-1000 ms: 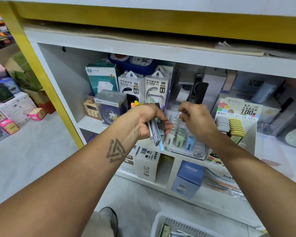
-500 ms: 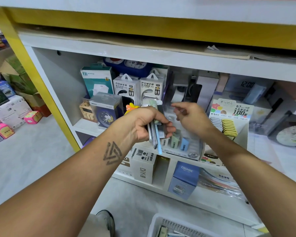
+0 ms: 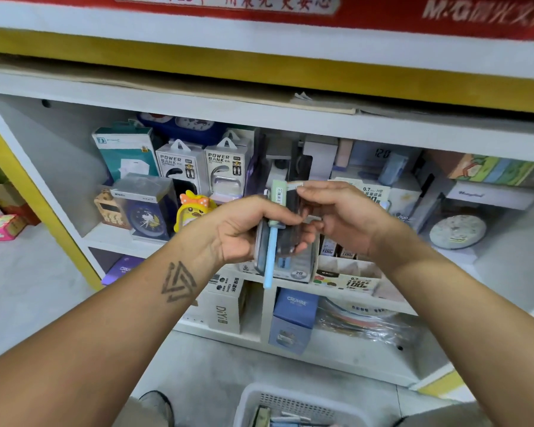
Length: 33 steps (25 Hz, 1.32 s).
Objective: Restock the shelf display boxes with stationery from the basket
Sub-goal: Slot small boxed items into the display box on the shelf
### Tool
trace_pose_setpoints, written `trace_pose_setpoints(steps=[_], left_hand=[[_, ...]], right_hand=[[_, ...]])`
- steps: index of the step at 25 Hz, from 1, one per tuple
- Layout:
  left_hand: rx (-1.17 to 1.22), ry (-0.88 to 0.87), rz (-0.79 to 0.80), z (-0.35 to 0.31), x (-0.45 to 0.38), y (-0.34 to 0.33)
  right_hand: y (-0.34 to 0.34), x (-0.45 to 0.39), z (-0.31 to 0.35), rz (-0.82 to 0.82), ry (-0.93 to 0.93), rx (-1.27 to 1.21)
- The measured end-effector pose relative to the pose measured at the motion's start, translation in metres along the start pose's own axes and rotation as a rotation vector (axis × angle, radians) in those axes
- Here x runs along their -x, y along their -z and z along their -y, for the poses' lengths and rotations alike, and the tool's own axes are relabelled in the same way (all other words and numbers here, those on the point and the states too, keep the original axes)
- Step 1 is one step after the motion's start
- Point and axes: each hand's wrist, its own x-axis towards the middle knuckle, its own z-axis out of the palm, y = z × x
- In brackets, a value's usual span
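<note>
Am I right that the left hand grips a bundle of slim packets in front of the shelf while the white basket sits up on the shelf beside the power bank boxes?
Not quite. The head view shows the white basket down on the floor below the shelf, not beside the power bank boxes. The left hand does grip the bundle of slim packets in front of the shelf.

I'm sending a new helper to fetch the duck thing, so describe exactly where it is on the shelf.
Look on the white upper shelf, just right of the clear box holding a blue alarm clock. The yellow duck-shaped item stands there, the only rounded cartoon figure, topped with an orange bow.
</note>
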Motion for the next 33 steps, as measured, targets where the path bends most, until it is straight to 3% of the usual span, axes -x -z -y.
trace_pose_setpoints(steps=[7,13,21,27,33], left_hand=[[0.065,0.008,0.093,0.015,-0.021,-0.027],[0.067,0.017,0.114,0.028,-0.038,-0.044],[0.047,-0.030,-0.218,0.022,-0.047,-0.039],[0.067,-0.041,-0.251,0.018,-0.039,-0.030],[0.087,-0.065,-0.288,0.018,-0.039,-0.029]], right_hand=[[0.033,0.029,0.009,-0.116,0.006,-0.138],[0.053,0.040,0.008,-0.315,0.027,0.192],[0.082,0.052,0.020,-0.567,0.177,0.536],[0.090,0.066,0.012,-0.477,0.303,1.013],[0.079,0.058,0.004,-0.390,0.334,0.896]])
